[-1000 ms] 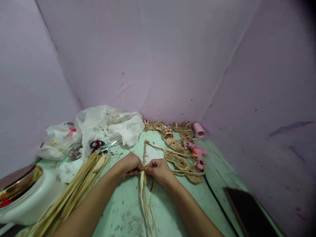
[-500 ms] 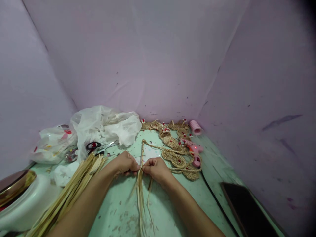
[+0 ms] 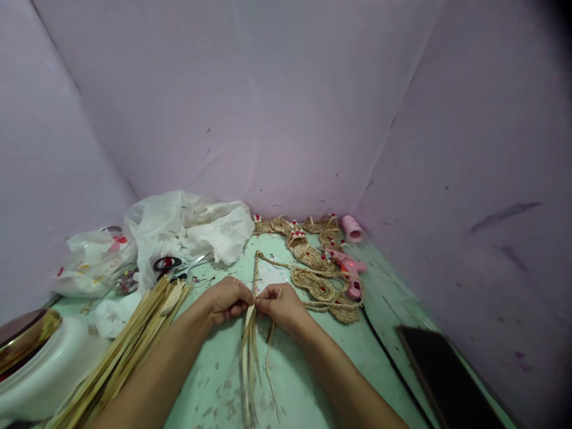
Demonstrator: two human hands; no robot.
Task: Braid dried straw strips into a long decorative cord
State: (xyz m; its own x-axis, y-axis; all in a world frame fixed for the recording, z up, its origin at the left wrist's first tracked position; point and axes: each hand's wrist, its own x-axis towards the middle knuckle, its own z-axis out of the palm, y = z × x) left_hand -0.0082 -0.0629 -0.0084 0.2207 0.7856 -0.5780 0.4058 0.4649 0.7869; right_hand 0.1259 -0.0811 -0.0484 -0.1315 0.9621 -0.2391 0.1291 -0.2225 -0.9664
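My left hand and my right hand meet at mid-table, both pinching the lower end of a thin straw braid. Below my fingers the loose straw strands hang toward me over the table. Above them the braid runs away from me, bends at its top and trails off to the right. Coiled braided straw pieces with red beads lie just beyond my right hand. Beside my left forearm rests a bundle of dry straw strips.
A pink glue gun with a lit red light lies at right, its black cord running forward. Nearby are a pink thread spool and a dark phone-like slab. White plastic bags, scissors and a white container stand left.
The loose strands below my hands have shifted slightly left, and a wider pale strand now shows just under my fingers. Both hands keep their pinch; the view has moved a little.
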